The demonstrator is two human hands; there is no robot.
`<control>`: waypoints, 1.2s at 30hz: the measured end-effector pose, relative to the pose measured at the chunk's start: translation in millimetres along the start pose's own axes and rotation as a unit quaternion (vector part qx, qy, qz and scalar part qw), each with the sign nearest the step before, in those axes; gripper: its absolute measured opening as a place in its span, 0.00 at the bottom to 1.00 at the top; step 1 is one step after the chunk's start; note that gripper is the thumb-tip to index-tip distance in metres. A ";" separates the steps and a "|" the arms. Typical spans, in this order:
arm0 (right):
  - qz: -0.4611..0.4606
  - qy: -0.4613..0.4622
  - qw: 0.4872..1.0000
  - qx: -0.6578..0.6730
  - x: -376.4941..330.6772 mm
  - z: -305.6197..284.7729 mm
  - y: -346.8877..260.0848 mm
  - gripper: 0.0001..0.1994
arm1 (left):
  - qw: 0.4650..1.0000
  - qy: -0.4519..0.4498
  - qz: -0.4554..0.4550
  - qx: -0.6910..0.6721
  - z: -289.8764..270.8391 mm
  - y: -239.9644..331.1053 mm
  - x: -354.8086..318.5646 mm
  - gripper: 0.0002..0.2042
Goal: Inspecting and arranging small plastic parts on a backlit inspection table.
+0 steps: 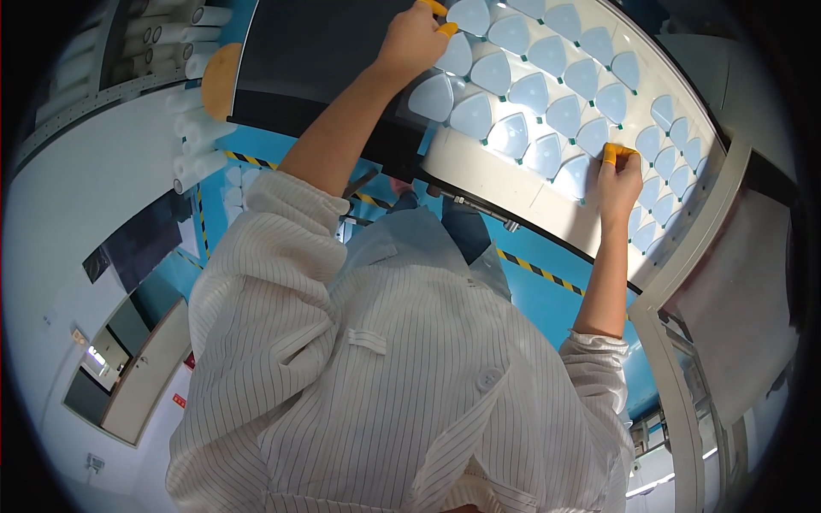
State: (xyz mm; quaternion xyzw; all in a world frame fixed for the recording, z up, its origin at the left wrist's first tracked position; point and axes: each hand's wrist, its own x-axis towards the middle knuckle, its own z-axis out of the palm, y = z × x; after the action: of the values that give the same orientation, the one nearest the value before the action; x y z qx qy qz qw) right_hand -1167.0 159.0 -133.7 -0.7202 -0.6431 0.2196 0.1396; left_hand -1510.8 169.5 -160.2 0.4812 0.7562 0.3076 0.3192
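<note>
Rows of pale blue, shield-shaped translucent pieces, several with small dark green tabs at their tips, lie on a white, brightly lit surface. My left hand reaches to the far left end of the rows. Its yellow-covered thumb and finger are apart beside a blue piece. On the right, my right hand is at the gap between two groups of pieces. Its yellow-covered fingertips are pressed together close to the tip of another piece; whatever is between them is hidden.
A black panel adjoins the white surface on the left. Pale machine framing rises at the right. White rolls are stacked at the far left. Yellow-and-black tape marks the blue floor below the front edge.
</note>
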 end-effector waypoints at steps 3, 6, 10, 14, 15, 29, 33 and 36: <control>-0.017 0.010 1.000 0.005 -2.1 1.7 1.3 0.11 | 0.991 0.050 0.069 0.101 12.7 -6.1 -7.3 0.12; -0.041 0.028 0.998 -0.031 -5.5 2.1 -1.5 0.11 | 0.978 -0.002 0.038 0.203 19.4 -1.5 -9.3 0.13; -0.015 0.027 0.999 -0.024 -6.7 -5.8 -5.6 0.07 | 0.988 0.018 0.031 0.151 18.2 20.3 -12.2 0.13; 0.000 0.022 1.000 -0.003 -4.9 -13.3 -4.4 0.07 | 0.981 -0.051 -0.047 0.181 16.2 36.2 -13.7 0.11; -0.005 0.019 1.000 0.001 -4.5 -14.0 -3.6 0.07 | 0.979 -0.054 -0.048 0.193 15.6 37.7 -14.2 0.11; 0.008 0.029 0.995 0.091 1.2 -9.3 25.8 0.07 | 0.980 -0.075 -0.036 0.183 12.7 43.3 -12.2 0.13; 0.082 0.000 0.971 0.224 5.2 -7.2 37.7 0.05 | 0.991 -0.030 0.008 0.133 14.2 37.6 -11.2 0.09; 0.067 0.000 0.987 0.149 5.2 -8.0 34.9 0.06 | 0.990 -0.052 0.001 0.128 16.1 33.0 -9.9 0.08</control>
State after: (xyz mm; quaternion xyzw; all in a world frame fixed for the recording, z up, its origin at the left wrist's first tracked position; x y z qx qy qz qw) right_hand -1132.5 160.2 -144.4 -0.7326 -0.5537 0.3216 0.2308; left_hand -1477.5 174.4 -142.6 0.5339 0.7713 0.1831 0.2940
